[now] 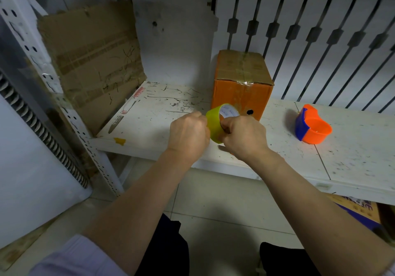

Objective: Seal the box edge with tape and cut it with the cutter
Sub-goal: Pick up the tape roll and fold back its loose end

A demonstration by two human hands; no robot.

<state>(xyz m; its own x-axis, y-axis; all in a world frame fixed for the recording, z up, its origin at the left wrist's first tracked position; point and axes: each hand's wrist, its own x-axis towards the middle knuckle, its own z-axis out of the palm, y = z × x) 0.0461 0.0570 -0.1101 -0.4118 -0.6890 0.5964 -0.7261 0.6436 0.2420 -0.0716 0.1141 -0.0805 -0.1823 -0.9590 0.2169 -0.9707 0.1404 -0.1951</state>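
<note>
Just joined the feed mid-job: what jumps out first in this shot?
Front and centre, the left hand and right hand hold a yellow-green roll of packing tape between them over the white shelf. Right behind it stands the orange cardboard box, clear tape already across its top. Off to the right, the orange and blue plastic tape cutter lies untouched on the shelf.

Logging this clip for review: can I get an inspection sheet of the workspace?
Surface: white shelf, scuffed with dark marks.
Job's things: orange box at the back, top already taped; yellow tape roll held in front of it; orange-blue cutter lying apart to the right.
Clutter: cardboard sheet leaning at left.
Hands: left hand and right hand both on the roll.
Cables: nothing seen.
Surroundings: slatted panel behind, tiled floor below.
</note>
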